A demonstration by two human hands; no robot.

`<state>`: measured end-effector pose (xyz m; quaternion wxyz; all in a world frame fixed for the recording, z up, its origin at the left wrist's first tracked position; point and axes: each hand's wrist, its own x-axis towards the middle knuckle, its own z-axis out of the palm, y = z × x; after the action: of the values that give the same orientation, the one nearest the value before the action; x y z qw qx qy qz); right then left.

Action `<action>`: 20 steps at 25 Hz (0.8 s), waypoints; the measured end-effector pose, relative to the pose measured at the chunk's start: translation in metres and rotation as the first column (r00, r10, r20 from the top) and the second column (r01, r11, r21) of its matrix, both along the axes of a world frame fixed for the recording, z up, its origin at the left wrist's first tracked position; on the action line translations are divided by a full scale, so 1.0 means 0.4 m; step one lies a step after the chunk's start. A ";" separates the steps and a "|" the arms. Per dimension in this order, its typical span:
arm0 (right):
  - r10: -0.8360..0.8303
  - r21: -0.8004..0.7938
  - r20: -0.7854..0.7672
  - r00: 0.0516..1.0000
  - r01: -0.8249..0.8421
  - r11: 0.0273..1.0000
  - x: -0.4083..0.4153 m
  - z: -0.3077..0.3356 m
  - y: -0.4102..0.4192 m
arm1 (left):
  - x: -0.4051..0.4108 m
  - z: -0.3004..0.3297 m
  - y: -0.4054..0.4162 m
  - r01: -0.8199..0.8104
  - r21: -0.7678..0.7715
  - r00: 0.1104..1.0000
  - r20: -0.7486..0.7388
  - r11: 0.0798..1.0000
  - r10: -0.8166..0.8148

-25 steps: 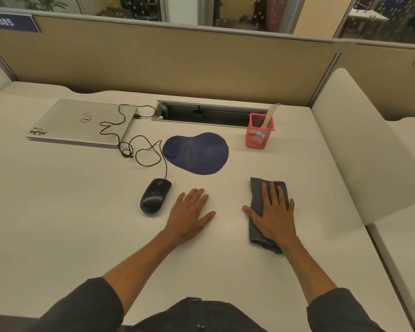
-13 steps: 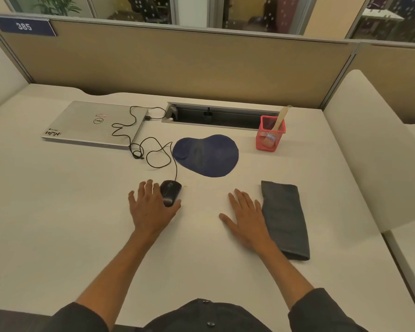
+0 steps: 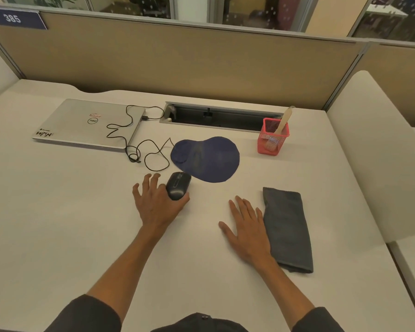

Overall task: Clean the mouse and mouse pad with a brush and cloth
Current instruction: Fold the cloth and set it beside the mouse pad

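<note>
Changed since half a second ago: the mouse (image 3: 177,185) sits farther forward, its nose now touching the near edge of the mouse pad (image 3: 207,158), with the left hand carried along with it; the right hand and cloth keep their places.

Desk (image 3: 58,212), white, items left to right:

1. Laptop (image 3: 86,124), silver, lid closed, far left.
2. Cable (image 3: 139,149), black, plugged into the laptop's side, looped across lid and desk toward the mouse.
3. Left hand (image 3: 157,202), beside and partly under the mouse; fingers spread and fairly straight along its left side, thumb against its near end. Whether it truly grips is unclear.
4. Mouse, black, on the desk.
5. Mouse pad, dark blue, rounded, centre of desk.
6. Right hand (image 3: 248,230), flat on the desk, fingers straight and slightly apart, holding nothing, just beside the cloth.
7. Cloth (image 3: 288,228), grey, folded lengthwise.
8. Brush (image 3: 282,125), pale handle, standing tilted in a red mesh holder (image 3: 272,140), behind the cloth.
</note>
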<state>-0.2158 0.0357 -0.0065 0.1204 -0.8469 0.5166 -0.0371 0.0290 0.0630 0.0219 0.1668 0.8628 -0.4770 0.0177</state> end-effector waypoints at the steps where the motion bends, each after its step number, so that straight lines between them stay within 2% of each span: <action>1: -0.002 -0.002 0.006 1.000 0.002 1.000 0.000 0.000 -0.001 | -0.012 0.006 -0.033 0.001 -0.027 1.000 -0.031 1.000 -0.002; 5: -0.008 0.002 0.003 1.000 0.008 1.000 0.002 -0.001 -0.004 | -0.046 0.010 -0.162 0.041 -0.088 0.992 -0.117 0.995 -0.051; 10: -0.011 -0.034 0.008 1.000 0.011 0.999 0.010 -0.007 -0.008 | -0.061 -0.008 -0.268 0.089 -0.007 0.996 -0.012 0.996 -0.089; 20: -0.035 -0.038 0.062 0.997 0.037 0.999 0.025 -0.020 -0.008 | -0.060 -0.029 -0.342 0.061 -0.013 0.998 -0.027 0.998 -0.062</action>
<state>-0.2059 0.0327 -0.0144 0.1192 -0.8381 0.5270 -0.0753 0.0050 -0.0737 0.0104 0.1790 0.8468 -0.5009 0.0039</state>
